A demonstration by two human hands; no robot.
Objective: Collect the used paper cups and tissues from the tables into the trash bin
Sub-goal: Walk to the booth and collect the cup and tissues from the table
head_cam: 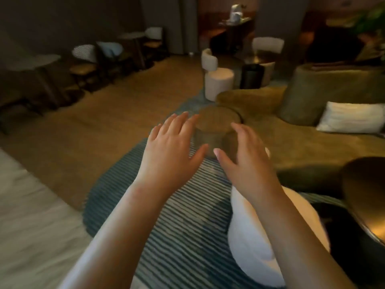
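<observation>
My left hand [170, 144] and my right hand [245, 155] are stretched out in front of me, palms down, fingers straight and spread, holding nothing. They hover in front of a low round brown drum-shaped table [216, 122] on a striped blue rug. No paper cup or tissue shows clearly; the picture is blurred. A dark cylinder [251, 77], possibly a bin, stands further back beside a white stool.
A white round stool [250, 236] lies under my right forearm. An olive sofa [302, 142] with a white cushion [352, 117] fills the right side. Another white stool [218, 82], chairs and small tables [39, 61] line the back and left. A round dark table [366, 197] is at right.
</observation>
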